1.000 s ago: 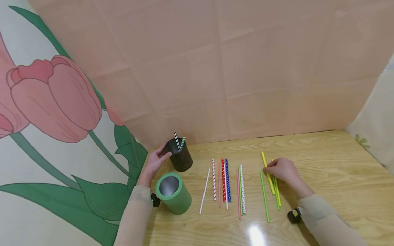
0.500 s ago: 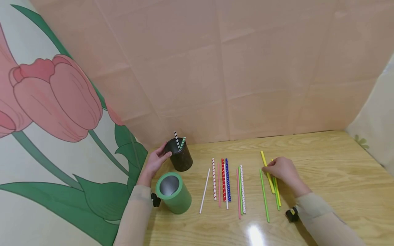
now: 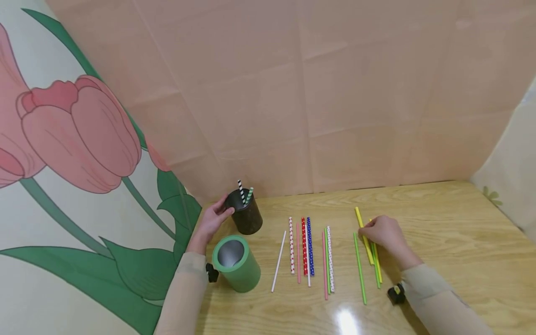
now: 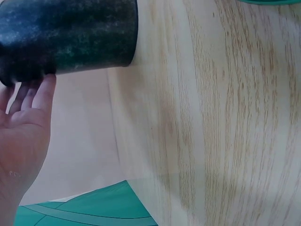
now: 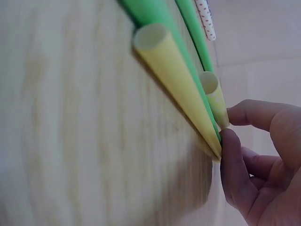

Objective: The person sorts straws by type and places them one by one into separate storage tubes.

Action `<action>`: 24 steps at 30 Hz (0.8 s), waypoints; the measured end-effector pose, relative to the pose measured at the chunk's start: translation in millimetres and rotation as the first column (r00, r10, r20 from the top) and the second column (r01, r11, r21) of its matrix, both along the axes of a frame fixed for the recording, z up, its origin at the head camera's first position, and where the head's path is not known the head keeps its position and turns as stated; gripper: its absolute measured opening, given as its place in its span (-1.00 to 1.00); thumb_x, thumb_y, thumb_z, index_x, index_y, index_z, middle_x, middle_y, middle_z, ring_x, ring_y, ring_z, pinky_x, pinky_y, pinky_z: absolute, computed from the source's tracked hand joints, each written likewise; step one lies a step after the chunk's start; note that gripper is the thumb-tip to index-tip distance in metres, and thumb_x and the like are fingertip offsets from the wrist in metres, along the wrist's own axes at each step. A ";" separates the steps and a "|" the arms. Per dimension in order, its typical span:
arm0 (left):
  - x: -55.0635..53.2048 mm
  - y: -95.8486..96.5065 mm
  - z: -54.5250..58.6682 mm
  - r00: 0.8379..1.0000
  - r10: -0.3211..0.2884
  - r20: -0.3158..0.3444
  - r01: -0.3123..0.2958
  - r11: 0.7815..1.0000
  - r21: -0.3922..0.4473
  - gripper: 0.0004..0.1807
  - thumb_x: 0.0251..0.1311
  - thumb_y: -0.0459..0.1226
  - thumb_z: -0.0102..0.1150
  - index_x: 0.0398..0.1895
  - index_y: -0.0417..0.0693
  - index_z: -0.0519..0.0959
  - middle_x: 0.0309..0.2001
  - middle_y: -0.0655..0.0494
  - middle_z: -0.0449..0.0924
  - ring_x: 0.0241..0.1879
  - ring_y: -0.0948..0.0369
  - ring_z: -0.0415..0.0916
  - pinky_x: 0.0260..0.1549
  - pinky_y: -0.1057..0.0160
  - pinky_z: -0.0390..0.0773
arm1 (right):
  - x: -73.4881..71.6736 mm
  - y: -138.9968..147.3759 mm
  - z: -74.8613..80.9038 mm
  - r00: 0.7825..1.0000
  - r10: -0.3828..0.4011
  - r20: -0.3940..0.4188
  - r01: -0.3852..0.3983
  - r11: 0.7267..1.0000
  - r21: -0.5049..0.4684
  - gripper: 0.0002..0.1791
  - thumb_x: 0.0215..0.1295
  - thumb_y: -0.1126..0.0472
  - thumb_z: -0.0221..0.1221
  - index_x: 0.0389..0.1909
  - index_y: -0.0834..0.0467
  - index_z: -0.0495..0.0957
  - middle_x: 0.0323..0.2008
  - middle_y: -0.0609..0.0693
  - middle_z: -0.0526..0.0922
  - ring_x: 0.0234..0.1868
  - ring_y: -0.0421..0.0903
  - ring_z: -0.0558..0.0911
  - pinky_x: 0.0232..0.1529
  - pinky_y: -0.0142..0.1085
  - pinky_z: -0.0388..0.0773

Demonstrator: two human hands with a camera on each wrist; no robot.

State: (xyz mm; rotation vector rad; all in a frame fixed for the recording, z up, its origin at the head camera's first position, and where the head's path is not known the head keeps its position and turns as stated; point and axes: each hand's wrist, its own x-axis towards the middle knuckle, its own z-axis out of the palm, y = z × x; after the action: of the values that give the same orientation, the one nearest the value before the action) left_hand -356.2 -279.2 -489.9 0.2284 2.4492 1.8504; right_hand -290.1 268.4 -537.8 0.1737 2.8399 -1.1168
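Observation:
At the left, my left hand (image 3: 212, 223) holds a black cup (image 3: 249, 218) by its rim, with fingers on its side in the left wrist view. A black-and-white striped straw (image 3: 240, 188) and a green-and-white striped straw (image 3: 249, 194) lean inside the cup. Over on the right, my right hand (image 3: 386, 231) pinches a yellow straw (image 5: 215, 96) between thumb and finger; this straw lies slanted at the table. Close under that hand are a second yellow straw (image 5: 174, 77) and a green straw (image 3: 375, 267), their far parts partly hidden by the fingers.
A green cylinder cup (image 3: 244, 274) stands in front of the black one, beside my left forearm. Between the hands lie several straws, among them a white straw (image 3: 278, 263), a blue dotted straw (image 3: 310, 246) and a lone green straw (image 3: 360, 270). Behind rises a pinkish covering (image 3: 335, 116).

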 end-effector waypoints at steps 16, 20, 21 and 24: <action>-3.3 -0.2 -2.6 1.000 0.000 -0.001 0.000 1.000 0.003 -0.20 0.57 -0.21 0.25 0.73 -0.07 0.10 0.66 -0.20 0.09 0.60 -0.11 0.15 0.47 -0.08 0.30 | -5.0 12.9 -8.5 1.000 0.011 0.020 -0.007 0.988 -0.157 -0.56 0.29 0.06 0.45 -0.14 0.43 0.75 -0.49 -0.04 0.72 -0.44 -0.15 0.67 -0.41 -0.31 0.63; -1.9 0.3 -2.3 1.000 0.008 -0.015 -0.008 1.000 0.000 -0.20 0.56 -0.22 0.26 0.72 -0.09 0.12 0.66 -0.21 0.11 0.59 -0.12 0.17 0.45 -0.08 0.34 | -5.8 14.3 -8.2 0.999 0.018 0.035 -0.009 0.975 -0.221 -0.52 0.34 0.08 0.43 -0.07 0.48 0.71 -0.44 -0.02 0.74 -0.39 -0.16 0.69 -0.37 -0.33 0.69; -1.5 0.3 -2.0 1.000 0.008 -0.016 -0.008 1.000 -0.001 -0.20 0.56 -0.22 0.26 0.72 -0.09 0.12 0.65 -0.22 0.11 0.59 -0.13 0.18 0.45 -0.08 0.34 | -6.0 14.5 -7.9 0.999 0.015 0.041 -0.005 0.972 -0.236 -0.51 0.35 0.07 0.43 -0.05 0.48 0.71 -0.42 -0.02 0.75 -0.38 -0.17 0.70 -0.36 -0.34 0.70; -0.4 0.3 -1.4 1.000 0.011 -0.018 -0.011 1.000 0.000 -0.21 0.56 -0.23 0.26 0.72 -0.06 0.15 0.66 -0.21 0.12 0.59 -0.12 0.18 0.44 -0.08 0.36 | -6.4 15.8 -6.2 0.999 0.019 0.045 -0.007 0.966 -0.260 -0.47 0.38 0.07 0.40 0.01 0.52 0.67 -0.35 0.03 0.76 -0.35 -0.17 0.70 -0.34 -0.34 0.71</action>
State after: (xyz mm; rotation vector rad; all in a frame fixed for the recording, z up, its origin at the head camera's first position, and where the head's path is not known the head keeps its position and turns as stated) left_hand -356.5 -278.9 -491.3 0.2332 2.4668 1.8612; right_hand -296.5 284.2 -544.0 0.1600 2.6160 -1.4460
